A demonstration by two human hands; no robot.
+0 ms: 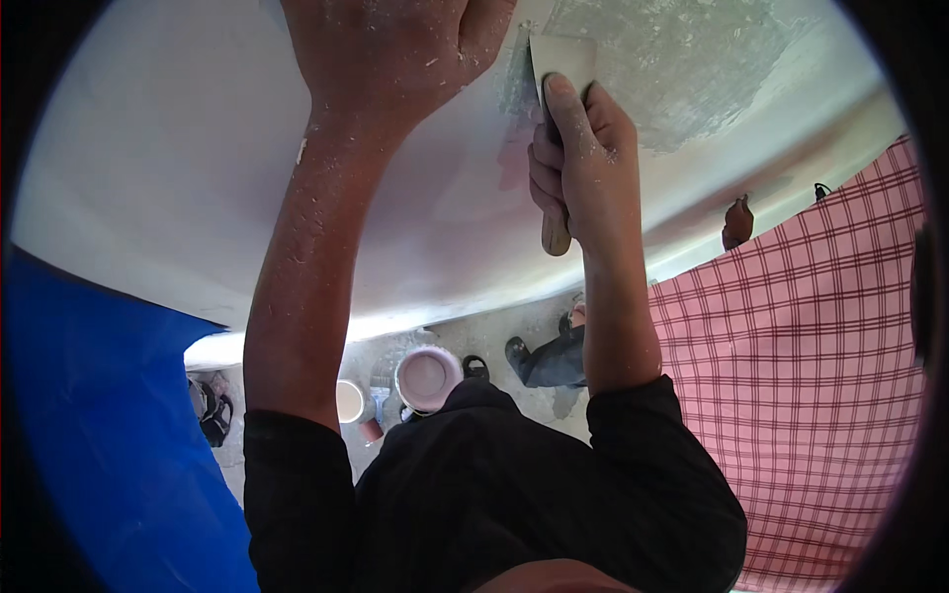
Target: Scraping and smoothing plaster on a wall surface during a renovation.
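My right hand (596,163) grips a putty knife by its wooden handle, thumb pressed along the base of the flat metal blade (567,55). The blade's edge points up toward a rough grey patch (682,69) on the pale wall (445,212), and I cannot tell if it touches. To its left, my left hand (390,44) is raised against or close to the wall; most of its fingers are cut off by the upper edge of the picture. Light specks of dried plaster stick to both hands and to the left forearm.
On the floor below stand a whitish bucket (451,379) and a smaller container (349,401), with a reddish-brown piece (371,430) beside them. A blue sheet (99,415) hangs at left, a pink checked cloth (791,366) at right. Another person's dark-trousered leg (556,364) shows beyond.
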